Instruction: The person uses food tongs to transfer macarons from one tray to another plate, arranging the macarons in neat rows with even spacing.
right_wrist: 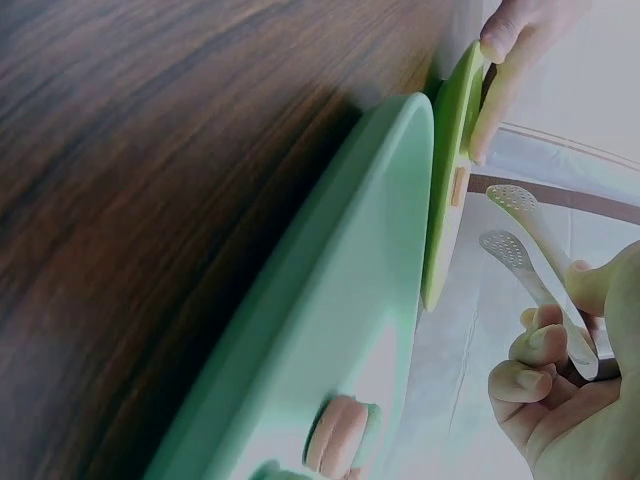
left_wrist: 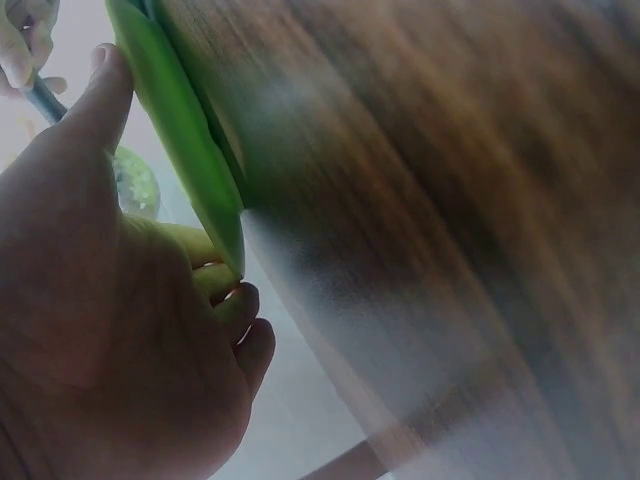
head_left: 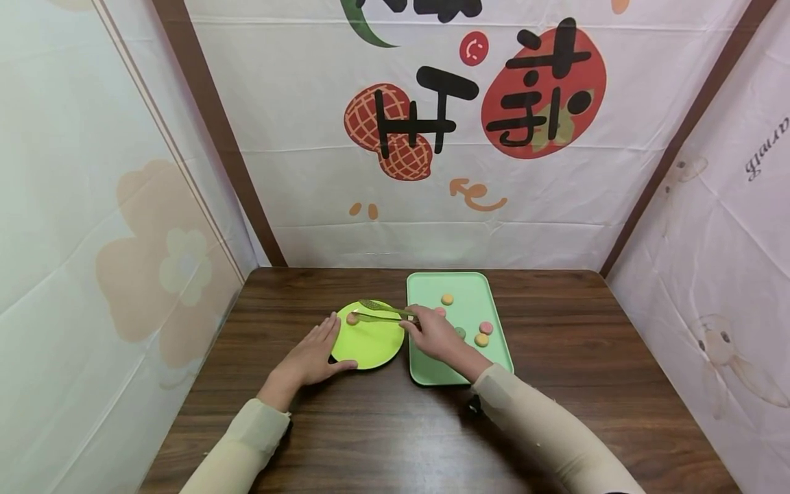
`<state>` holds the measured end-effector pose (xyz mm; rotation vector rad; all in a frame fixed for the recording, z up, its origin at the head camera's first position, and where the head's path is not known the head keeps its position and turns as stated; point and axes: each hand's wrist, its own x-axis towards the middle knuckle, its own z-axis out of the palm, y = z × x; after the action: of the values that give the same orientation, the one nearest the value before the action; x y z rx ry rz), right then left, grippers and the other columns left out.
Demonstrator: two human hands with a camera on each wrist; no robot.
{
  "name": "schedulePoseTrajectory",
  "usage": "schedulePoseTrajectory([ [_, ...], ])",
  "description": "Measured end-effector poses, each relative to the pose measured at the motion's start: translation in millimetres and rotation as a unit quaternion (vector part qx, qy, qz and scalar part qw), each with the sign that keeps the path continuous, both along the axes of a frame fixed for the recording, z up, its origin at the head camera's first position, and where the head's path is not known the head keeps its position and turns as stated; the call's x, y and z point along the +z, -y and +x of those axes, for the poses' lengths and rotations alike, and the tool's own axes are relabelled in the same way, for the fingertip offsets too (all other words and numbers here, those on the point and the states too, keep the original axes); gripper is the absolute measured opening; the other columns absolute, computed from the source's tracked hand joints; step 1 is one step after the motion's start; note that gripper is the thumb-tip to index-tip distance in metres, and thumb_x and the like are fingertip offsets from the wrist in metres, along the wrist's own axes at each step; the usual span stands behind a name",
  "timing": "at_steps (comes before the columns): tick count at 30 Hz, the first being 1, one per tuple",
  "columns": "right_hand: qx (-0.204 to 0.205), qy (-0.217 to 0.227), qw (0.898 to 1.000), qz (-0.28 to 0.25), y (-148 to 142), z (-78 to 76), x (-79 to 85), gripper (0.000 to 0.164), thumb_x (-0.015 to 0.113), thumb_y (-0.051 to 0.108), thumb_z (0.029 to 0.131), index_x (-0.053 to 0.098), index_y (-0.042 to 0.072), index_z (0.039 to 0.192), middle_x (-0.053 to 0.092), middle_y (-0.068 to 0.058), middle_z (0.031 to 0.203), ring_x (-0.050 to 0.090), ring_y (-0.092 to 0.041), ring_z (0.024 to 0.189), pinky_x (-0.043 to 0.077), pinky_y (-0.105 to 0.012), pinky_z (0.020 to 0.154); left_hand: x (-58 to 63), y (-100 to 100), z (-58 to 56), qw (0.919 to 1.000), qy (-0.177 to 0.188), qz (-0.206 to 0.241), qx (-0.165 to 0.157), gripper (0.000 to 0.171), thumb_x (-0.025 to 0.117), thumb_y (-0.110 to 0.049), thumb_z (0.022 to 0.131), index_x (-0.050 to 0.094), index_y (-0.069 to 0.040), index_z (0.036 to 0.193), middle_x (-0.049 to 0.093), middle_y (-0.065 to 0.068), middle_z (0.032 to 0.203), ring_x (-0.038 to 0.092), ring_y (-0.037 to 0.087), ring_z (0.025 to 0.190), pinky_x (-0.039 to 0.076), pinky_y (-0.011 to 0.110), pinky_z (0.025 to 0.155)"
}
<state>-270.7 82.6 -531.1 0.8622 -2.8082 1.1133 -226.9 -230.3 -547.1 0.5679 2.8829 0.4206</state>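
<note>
A round lime-green plate [head_left: 373, 348] bears one small pinkish-brown macaron [head_left: 352, 319] near its far left rim. My left hand [head_left: 313, 353] rests against the plate's left side, thumb spread along the near rim and straight fingers along the left edge. My right hand [head_left: 434, 333] holds a pair of tongs [right_wrist: 518, 205] by the handle end, reaching leftward over the plate. In the right wrist view the perforated tips stand apart with nothing between them, while the macaron lies on the plate. Seen from the head, the tips are close over that macaron.
Right of the plate lies a mint-green rectangular tray [head_left: 431, 372] with several macarons, among them a yellow one [head_left: 447, 299], a pink one [head_left: 486, 328] and a green one [head_left: 460, 333]. Beneath is a dark wooden table [head_left: 382, 439], enclosed by printed cloth walls [head_left: 296, 171].
</note>
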Motion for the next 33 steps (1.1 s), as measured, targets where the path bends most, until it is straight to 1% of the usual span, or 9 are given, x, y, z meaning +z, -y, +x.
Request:
schedulePoseTrajectory([
  [3, -0.002, 0.000, 1.000, -0.007, -6, -0.1, 2.1, 0.035, 0.062, 0.021, 0.112, 0.066, -0.004, 0.135, 0.073, -0.006, 0.100, 0.065, -0.010, 0.073, 0.056, -0.031, 0.059, 0.4, 0, 0.1, 1.0000, 0.001, 0.000, 0.001, 0.111, 0.064, -0.065, 0.101, 0.016, 0.010, 0.167, 0.012, 0.029, 0.176, 0.018, 0.043, 0.163, 0.021, 0.057, 0.133],
  [5, -0.011, -0.004, 1.000, -0.002, -10, 0.3, 3.9, 0.035, 0.063, 0.022, 0.111, 0.067, -0.003, 0.135, 0.074, -0.006, 0.100, 0.068, -0.013, 0.076, 0.058, -0.033, 0.063, 0.9, -1, 0.3, 1.0000, 0.002, 0.000, 0.002, 0.111, 0.064, -0.065, 0.101, 0.016, 0.010, 0.167, 0.012, 0.029, 0.176, 0.018, 0.043, 0.163, 0.021, 0.057, 0.133],
  [9, -0.034, -0.002, 0.999, 0.009, -18, 1.2, 6.1, 0.038, 0.064, 0.027, 0.111, 0.066, 0.000, 0.139, 0.075, -0.006, 0.103, 0.073, -0.018, 0.088, 0.062, -0.038, 0.073, 2.0, -1, 0.5, 1.0000, 0.001, 0.001, 0.002, 0.110, 0.065, -0.064, 0.101, 0.017, 0.011, 0.167, 0.013, 0.029, 0.176, 0.019, 0.044, 0.163, 0.021, 0.057, 0.132],
  [14, -0.041, -0.004, 0.999, -0.004, -29, 2.5, 9.2, 0.037, 0.065, 0.025, 0.110, 0.066, -0.002, 0.136, 0.075, -0.007, 0.094, 0.068, -0.013, 0.077, 0.057, -0.034, 0.065, 2.2, -1, -0.8, 1.0000, 0.001, 0.003, 0.001, 0.110, 0.065, -0.064, 0.101, 0.018, 0.011, 0.167, 0.013, 0.030, 0.176, 0.019, 0.044, 0.163, 0.021, 0.058, 0.132],
  [17, -0.047, -0.009, 0.999, -0.012, -35, 3.2, 9.9, 0.035, 0.067, 0.023, 0.110, 0.067, -0.002, 0.134, 0.076, -0.008, 0.094, 0.067, -0.013, 0.077, 0.057, -0.035, 0.066, 1.7, -1, -1.0, 1.0000, 0.002, 0.003, 0.001, 0.111, 0.066, -0.064, 0.101, 0.018, 0.011, 0.167, 0.013, 0.030, 0.176, 0.020, 0.044, 0.163, 0.022, 0.057, 0.132],
  [22, -0.060, -0.013, 0.998, -0.024, -48, 3.0, 7.4, 0.031, 0.068, 0.023, 0.109, 0.068, 0.002, 0.132, 0.077, -0.008, 0.101, 0.073, -0.019, 0.089, 0.062, -0.040, 0.078, 1.2, -1, -0.9, 1.0000, -0.003, 0.003, -0.002, 0.111, 0.066, -0.064, 0.101, 0.018, 0.012, 0.166, 0.014, 0.030, 0.175, 0.020, 0.044, 0.162, 0.022, 0.057, 0.132],
  [27, -0.061, -0.029, 0.997, -0.031, -61, 2.6, 5.4, 0.033, 0.068, 0.022, 0.109, 0.068, 0.000, 0.133, 0.077, -0.013, 0.115, 0.076, -0.028, 0.107, 0.064, -0.047, 0.091, 0.9, -1, -0.8, 1.0000, -0.001, 0.006, -0.001, 0.111, 0.066, -0.064, 0.101, 0.017, 0.012, 0.166, 0.013, 0.030, 0.176, 0.020, 0.044, 0.163, 0.022, 0.057, 0.132],
  [30, -0.068, -0.038, 0.997, -0.029, -68, 2.1, 5.0, 0.035, 0.068, 0.021, 0.108, 0.069, -0.001, 0.135, 0.077, -0.014, 0.118, 0.076, -0.028, 0.106, 0.064, -0.048, 0.089, 0.4, -1, -0.9, 1.0000, 0.000, 0.007, 0.000, 0.111, 0.065, -0.065, 0.101, 0.017, 0.011, 0.167, 0.013, 0.030, 0.176, 0.019, 0.044, 0.163, 0.021, 0.057, 0.132],
  [33, -0.079, -0.045, 0.996, -0.019, -74, 1.4, 5.2, 0.035, 0.068, 0.021, 0.108, 0.069, 0.000, 0.136, 0.077, -0.014, 0.116, 0.075, -0.022, 0.095, 0.063, -0.044, 0.080, -0.2, -1, -1.3, 1.0000, -0.001, 0.006, -0.001, 0.111, 0.065, -0.065, 0.101, 0.017, 0.011, 0.167, 0.013, 0.030, 0.176, 0.019, 0.044, 0.163, 0.021, 0.057, 0.132],
])
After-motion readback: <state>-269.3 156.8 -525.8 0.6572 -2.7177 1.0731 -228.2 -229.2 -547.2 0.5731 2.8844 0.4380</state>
